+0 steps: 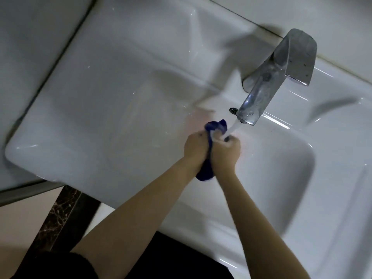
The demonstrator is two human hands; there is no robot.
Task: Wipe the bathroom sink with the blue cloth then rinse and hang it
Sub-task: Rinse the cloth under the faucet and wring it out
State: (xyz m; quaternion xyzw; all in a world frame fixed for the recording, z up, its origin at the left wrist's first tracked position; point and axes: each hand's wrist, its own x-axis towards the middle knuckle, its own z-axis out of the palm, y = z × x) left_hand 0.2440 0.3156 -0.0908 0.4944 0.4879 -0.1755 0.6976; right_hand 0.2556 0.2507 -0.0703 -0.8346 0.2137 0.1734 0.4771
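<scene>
The head camera looks steeply down, close and tilted, over the sink [120,97].

It was a bathroom: a white sink [104,109] with a chrome tap [267,81] was set against pale wall tiles [30,37].

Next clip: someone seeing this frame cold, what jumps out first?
The eye goes to the blue cloth, bunched between the left hand and right hand at mid-frame, directly under the running water. Next is the chrome faucet at upper right, angled down over the white sink, whose basin fills most of the view.
</scene>
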